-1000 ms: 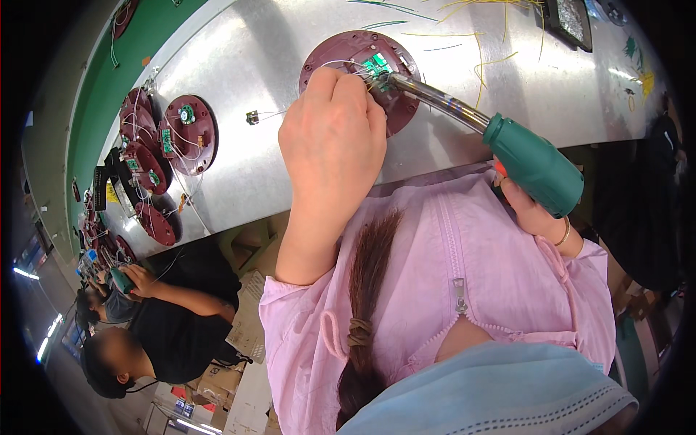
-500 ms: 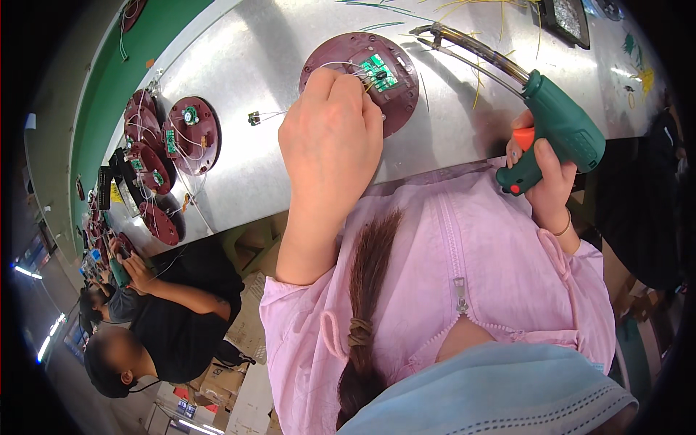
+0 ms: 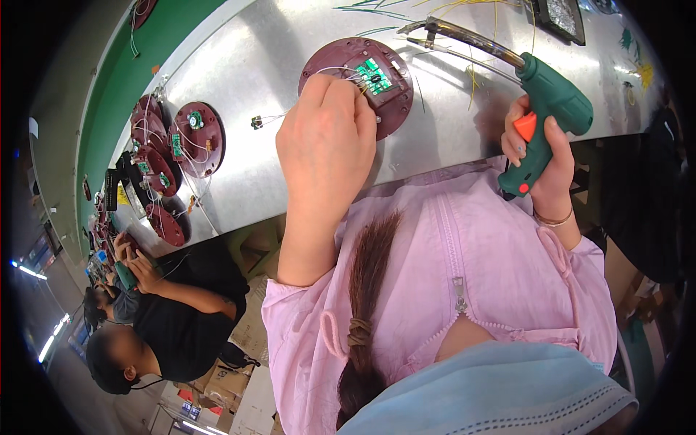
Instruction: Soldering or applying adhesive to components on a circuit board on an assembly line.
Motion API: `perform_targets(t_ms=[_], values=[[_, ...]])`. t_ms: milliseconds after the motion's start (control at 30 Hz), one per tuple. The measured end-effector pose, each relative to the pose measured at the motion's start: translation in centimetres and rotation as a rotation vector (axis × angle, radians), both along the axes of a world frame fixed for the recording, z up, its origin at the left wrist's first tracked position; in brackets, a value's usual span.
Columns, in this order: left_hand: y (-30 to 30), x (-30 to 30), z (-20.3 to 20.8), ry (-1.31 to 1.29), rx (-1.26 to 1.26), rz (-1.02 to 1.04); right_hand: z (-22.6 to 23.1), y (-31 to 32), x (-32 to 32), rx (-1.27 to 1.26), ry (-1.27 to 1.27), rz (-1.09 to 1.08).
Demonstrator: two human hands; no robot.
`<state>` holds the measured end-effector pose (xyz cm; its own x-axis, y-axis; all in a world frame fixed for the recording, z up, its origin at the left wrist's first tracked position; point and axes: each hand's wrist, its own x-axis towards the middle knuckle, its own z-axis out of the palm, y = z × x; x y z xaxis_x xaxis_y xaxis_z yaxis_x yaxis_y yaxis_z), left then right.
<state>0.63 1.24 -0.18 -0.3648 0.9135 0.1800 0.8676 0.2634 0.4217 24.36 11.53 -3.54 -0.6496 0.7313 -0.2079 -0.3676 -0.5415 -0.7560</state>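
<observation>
My left hand (image 3: 326,141) is closed over the near-left part of a round maroon disc (image 3: 395,119). Its fingertips are hidden, so what they pinch cannot be made out; thin white wires run close by them. A green circuit board (image 3: 375,77) with several wires on it sits on the disc. Left of the hand, a small dark-and-green part (image 3: 256,122) lies at the end of thin wires. In my right hand (image 3: 557,163) is a green soldering gun (image 3: 554,94) with an orange trigger, its metal tip just beyond the disc's far-right edge, apart from the board.
More maroon discs (image 3: 209,156) with boards and wires lie to the left on the metal bench (image 3: 254,174). Loose green and yellow wires (image 3: 475,13) are scattered at the far side, near a black tray (image 3: 558,18). A co-worker in black (image 3: 181,319) works further left.
The soldering gun has shifted slightly left and away from me, and its grip has tilted. My left hand and the disc have barely moved in view.
</observation>
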Motion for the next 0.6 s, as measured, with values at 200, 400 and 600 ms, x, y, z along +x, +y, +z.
perform_targets(t_ms=[200, 400, 600], values=[[0.1, -2.1, 1.5, 0.069, 0.158, -0.084, -0.6, 2.1, 0.5, -0.194, 0.247, -0.016], [1.0, -2.0, 1.2, 0.148, -0.084, -0.286, -1.1, 2.8, 0.4, -0.347, 0.413, 0.004], [4.4, -6.6, 2.6, 0.031, -0.088, -0.234, -2.4, 3.4, 0.7, -0.366, 0.604, -0.012]])
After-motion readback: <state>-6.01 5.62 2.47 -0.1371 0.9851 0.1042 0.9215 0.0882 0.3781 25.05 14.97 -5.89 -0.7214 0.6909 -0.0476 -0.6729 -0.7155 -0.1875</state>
